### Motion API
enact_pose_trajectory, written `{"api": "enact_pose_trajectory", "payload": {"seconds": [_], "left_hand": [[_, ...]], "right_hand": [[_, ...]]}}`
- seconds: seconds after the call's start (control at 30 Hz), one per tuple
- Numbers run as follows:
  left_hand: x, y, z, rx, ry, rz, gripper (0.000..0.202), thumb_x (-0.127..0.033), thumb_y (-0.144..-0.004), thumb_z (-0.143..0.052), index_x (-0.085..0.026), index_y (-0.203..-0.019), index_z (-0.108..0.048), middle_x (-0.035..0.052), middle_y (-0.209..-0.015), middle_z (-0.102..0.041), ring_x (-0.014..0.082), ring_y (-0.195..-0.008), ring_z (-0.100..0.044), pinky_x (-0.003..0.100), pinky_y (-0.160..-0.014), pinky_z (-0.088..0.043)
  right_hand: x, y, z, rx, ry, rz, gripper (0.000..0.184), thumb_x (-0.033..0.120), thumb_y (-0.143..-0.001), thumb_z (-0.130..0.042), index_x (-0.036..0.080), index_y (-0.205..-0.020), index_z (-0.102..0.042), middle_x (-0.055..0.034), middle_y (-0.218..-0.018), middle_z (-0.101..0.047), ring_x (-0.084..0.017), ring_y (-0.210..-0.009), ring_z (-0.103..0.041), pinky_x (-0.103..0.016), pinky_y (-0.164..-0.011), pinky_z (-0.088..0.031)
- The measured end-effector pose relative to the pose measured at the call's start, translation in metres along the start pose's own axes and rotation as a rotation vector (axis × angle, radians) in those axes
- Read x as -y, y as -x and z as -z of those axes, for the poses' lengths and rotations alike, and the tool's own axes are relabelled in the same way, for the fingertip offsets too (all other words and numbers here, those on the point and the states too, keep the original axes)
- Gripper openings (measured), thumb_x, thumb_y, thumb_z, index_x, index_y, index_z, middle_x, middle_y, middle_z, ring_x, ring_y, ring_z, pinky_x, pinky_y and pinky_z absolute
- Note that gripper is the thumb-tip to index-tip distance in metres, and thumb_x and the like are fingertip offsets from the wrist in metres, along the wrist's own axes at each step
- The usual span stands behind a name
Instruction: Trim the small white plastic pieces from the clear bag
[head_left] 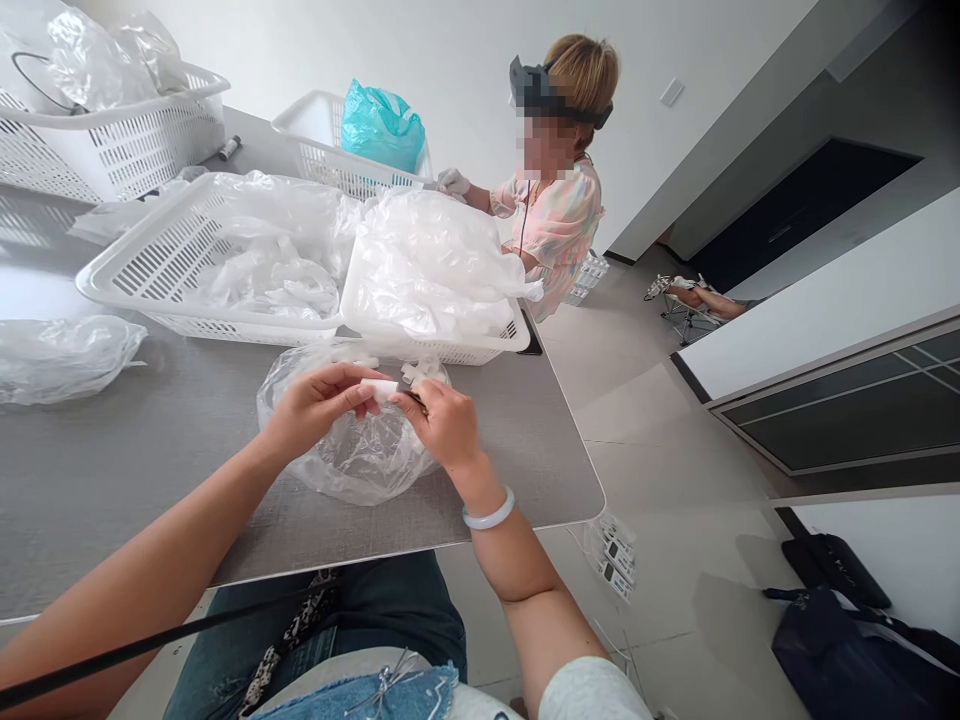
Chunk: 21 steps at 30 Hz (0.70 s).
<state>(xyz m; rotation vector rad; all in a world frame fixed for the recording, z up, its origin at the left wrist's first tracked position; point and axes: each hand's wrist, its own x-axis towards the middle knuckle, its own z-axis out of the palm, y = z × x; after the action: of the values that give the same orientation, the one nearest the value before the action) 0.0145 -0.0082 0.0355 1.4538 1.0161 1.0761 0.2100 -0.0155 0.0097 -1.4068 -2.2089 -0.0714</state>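
My left hand (pixel 332 398) pinches a small white block-like piece (pixel 381 390) between thumb and fingers. Closed around a thin dark tool (pixel 417 402) is my right hand (pixel 448 420); the tool's tip meets the right end of the white piece, and its kind is mostly hidden by my fingers. Beneath both hands an opened clear plastic bag (pixel 360 470) lies spread on the grey table. A few small whitish pieces (pixel 411 372) show in the bag, just behind my right hand.
Two white baskets (pixel 180 322) filled with clear plastic bags stand just beyond my hands. Farther back are another basket with a turquoise bag (pixel 382 125) and a large basket (pixel 150 145). A bundled bag (pixel 67 355) lies left. A co-worker (pixel 559 200) stands past the table's right end.
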Motion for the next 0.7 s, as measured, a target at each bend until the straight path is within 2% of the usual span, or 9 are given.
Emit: {"api": "enact_pose_trajectory", "payload": {"seconds": [0.1,0.17,0.23,0.4,0.7], "left_hand": [[0.001,0.000,0.000,-0.002,0.104,-0.010,0.042,-0.056,-0.066,-0.086,-0.019,-0.083,-0.077,0.0137,-0.102,-0.080,0.0286,-0.093,-0.074,0.033,-0.073,-0.062],[0.002,0.001,0.000,-0.020,0.144,-0.017,0.040,-0.054,-0.063,-0.089,-0.019,-0.078,-0.076,0.0140,-0.108,-0.079,0.0322,-0.109,-0.071,0.035,-0.083,-0.063],[0.003,0.001,0.000,-0.040,0.160,-0.040,0.038,-0.051,-0.063,-0.090,-0.020,-0.077,-0.075,0.0133,-0.105,-0.080,0.0325,-0.116,-0.069,0.035,-0.089,-0.062],[0.006,0.001,0.001,-0.047,0.136,-0.076,0.041,-0.053,-0.062,-0.091,-0.019,-0.080,-0.076,0.0136,-0.108,-0.079,0.0328,-0.114,-0.070,0.037,-0.086,-0.063],[0.013,0.001,0.002,-0.061,0.071,-0.183,0.033,-0.051,-0.070,-0.087,-0.021,-0.080,-0.077,0.0114,-0.104,-0.079,0.0323,-0.114,-0.069,0.038,-0.088,-0.063]], "right_hand": [[-0.002,0.001,0.002,-0.053,-0.060,-0.028,0.071,0.071,-0.099,-0.021,0.018,-0.070,-0.059,-0.0013,-0.063,-0.056,-0.011,-0.056,-0.051,-0.022,-0.053,-0.033],[-0.002,0.001,0.003,-0.051,-0.080,-0.022,0.074,0.074,-0.097,-0.018,0.019,-0.069,-0.057,-0.0008,-0.062,-0.054,-0.010,-0.055,-0.049,-0.022,-0.053,-0.032],[0.000,0.001,0.003,-0.027,-0.093,-0.019,0.076,0.077,-0.095,-0.014,0.019,-0.069,-0.057,-0.0010,-0.063,-0.054,-0.010,-0.055,-0.049,-0.022,-0.052,-0.032],[0.005,0.001,0.002,0.009,-0.086,-0.008,0.077,0.079,-0.093,-0.013,0.019,-0.071,-0.056,-0.0014,-0.064,-0.054,-0.010,-0.056,-0.049,-0.021,-0.053,-0.033],[0.007,0.002,-0.003,-0.099,0.011,0.049,0.066,0.070,-0.098,-0.029,0.020,-0.062,-0.053,0.0002,-0.056,-0.050,-0.011,-0.055,-0.051,-0.023,-0.051,-0.029]]}}
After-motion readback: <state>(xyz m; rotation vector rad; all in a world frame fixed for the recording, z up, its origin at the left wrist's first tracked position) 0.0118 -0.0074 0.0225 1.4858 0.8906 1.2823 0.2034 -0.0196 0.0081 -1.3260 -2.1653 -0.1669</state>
